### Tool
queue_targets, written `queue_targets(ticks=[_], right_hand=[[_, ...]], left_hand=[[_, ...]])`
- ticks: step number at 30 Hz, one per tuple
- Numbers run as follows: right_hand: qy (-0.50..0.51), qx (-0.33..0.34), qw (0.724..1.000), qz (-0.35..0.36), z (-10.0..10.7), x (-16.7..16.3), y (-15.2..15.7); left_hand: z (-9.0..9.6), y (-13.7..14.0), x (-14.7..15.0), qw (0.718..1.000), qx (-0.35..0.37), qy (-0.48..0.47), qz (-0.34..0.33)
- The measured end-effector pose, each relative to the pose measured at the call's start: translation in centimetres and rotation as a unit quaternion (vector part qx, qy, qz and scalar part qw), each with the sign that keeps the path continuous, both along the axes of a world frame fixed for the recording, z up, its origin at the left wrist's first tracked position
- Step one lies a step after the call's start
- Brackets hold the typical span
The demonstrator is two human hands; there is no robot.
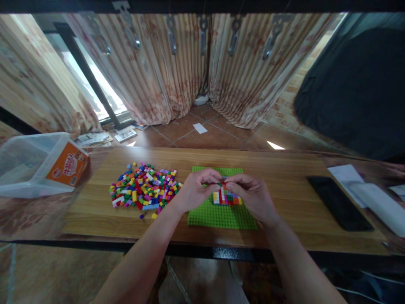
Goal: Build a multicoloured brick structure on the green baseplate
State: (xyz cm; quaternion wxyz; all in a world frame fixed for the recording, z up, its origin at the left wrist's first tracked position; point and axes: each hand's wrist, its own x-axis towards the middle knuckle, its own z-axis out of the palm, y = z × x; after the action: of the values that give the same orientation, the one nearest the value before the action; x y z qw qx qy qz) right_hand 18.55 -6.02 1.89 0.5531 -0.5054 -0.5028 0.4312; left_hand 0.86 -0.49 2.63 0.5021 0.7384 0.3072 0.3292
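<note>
A green studded baseplate [202, 217] lies on the table in front of me. Several colourful toy bricks are joined in a block [226, 198] on it, with red, white, yellow, orange and purple showing. Above the block's far edge, my left hand [202, 188] has thumb and forefinger pinched together. Facing it closely, my right hand [251, 194] is also closed in a pinch. Small red and dark bits show between the two sets of fingertips. Which hand holds them cannot be made out. The fingers cover part of the block.
Left of the baseplate, loose bricks [147, 188] are heaped on the wooden table [284, 169]. A clear plastic box [38, 164] with an orange label stands at the far left. To the right lie a black phone-like slab [340, 202] and a white object [384, 207]. Metal clips hang overhead.
</note>
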Motion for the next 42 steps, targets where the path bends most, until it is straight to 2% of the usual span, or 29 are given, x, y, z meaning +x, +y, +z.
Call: queue_targets(ticks=[6, 11, 17, 24, 28, 32, 35, 42], right_hand=[[0.059, 0.038, 0.992, -0.106, 0.2, 2.2, 0.6], [0.079, 0.006, 0.981, -0.176, 0.2, 3.8, 0.7], [0.073, -0.042, 0.986, -0.146, 0.0, 3.8, 0.8], [-0.058, -0.085, 0.981, -0.166, -1.4, 4.1, 1.1], [-0.164, -0.081, 0.973, -0.144, -2.5, 4.6, 1.0], [-0.222, -0.041, 0.969, -0.098, -3.2, 4.8, 1.2], [-0.21, -0.043, 0.972, -0.095, -3.4, 4.7, 1.3], [-0.089, -0.118, 0.981, -0.125, -3.7, 4.1, 1.8]], left_hand=[[-0.9, 0.6, -0.2, 1.0, 0.0, 0.011, 0.022], [-1.9, 1.3, -0.3, 0.996, 0.033, 0.048, 0.065], [-2.5, 1.4, -0.5, 0.993, 0.052, 0.074, 0.07], [-2.5, 1.4, -0.5, 0.992, 0.05, 0.091, 0.073], [-2.6, 1.5, -0.5, 0.99, 0.06, 0.102, 0.079], [-2.5, 1.5, -0.6, 0.988, 0.07, 0.111, 0.084], [-2.4, 1.4, -0.6, 0.986, 0.08, 0.12, 0.087], [-2.3, 1.4, -0.6, 0.982, 0.09, 0.136, 0.092]])
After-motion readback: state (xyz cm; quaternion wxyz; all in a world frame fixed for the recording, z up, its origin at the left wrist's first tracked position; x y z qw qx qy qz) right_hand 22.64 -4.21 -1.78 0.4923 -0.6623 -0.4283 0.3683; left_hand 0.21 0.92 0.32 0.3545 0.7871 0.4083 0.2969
